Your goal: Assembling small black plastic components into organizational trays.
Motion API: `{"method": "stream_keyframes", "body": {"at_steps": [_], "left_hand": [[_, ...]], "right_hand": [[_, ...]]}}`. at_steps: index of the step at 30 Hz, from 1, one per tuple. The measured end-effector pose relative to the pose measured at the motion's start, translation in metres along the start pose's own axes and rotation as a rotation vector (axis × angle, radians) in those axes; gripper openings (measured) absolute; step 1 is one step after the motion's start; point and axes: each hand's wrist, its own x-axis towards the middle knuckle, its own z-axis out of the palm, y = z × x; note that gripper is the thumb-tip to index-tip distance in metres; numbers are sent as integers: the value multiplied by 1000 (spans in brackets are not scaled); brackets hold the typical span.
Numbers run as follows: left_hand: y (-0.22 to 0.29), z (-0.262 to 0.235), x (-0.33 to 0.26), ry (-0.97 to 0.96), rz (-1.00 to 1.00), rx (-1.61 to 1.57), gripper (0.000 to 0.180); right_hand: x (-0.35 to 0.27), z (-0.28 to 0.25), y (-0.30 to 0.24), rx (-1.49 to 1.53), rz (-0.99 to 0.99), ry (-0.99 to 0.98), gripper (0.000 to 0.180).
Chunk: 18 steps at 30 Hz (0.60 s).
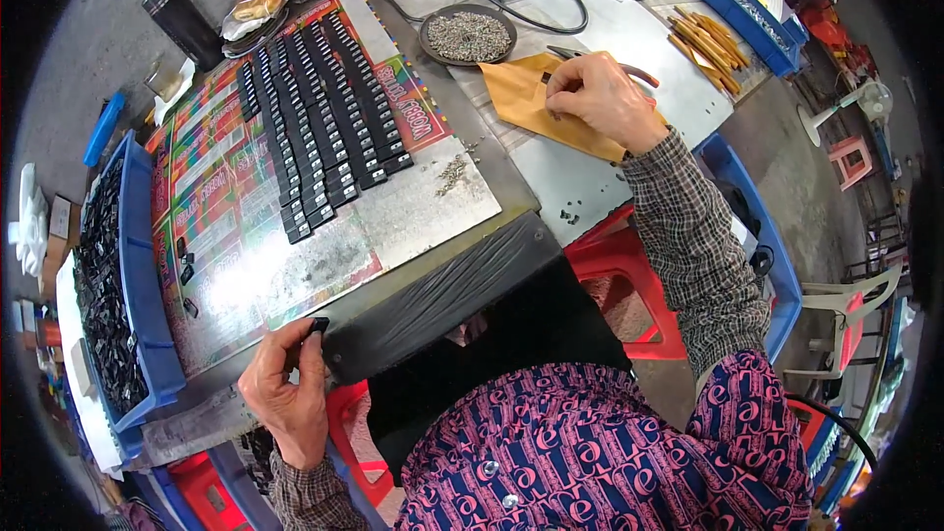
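Observation:
My left hand (288,388), at the near edge of the bench, pinches a small black plastic part (319,324) between thumb and fingertips. Over a brown paper sheet (516,98) at the right, my right hand (615,103) has its thumb and fingers pressed together; whatever is in that pinch is too small to name. Partly hidden behind this hand lies a pair of pliers (644,76) with red-tipped handles. Left of centre, rows of black parts with silvery pieces (320,123) stand packed together on a printed board (221,226).
A blue bin (152,295) heaped with black parts stands at the left. Farther back are a dark dish (429,49) of small metal pieces, wooden-looking sticks (703,44), a blue tray (733,15) and a black cylinder (182,20). A black padded strip (442,290) runs along the bench front.

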Motion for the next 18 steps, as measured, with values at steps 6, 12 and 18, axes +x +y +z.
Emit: {"method": "stream_keyframes", "body": {"at_steps": [6, 12, 18], "left_hand": [[17, 8, -4, -45, -211, -341, 11], [39, 24, -3, -166, -326, -658, 15], [49, 36, -7, -252, -427, -936, 19]], "right_hand": [[-29, 0, -33, 348, 102, 40, 17], [-72, 25, -89, 746, 144, -104, 11], [-103, 58, -128, 979, 162, -307, 8]]}}
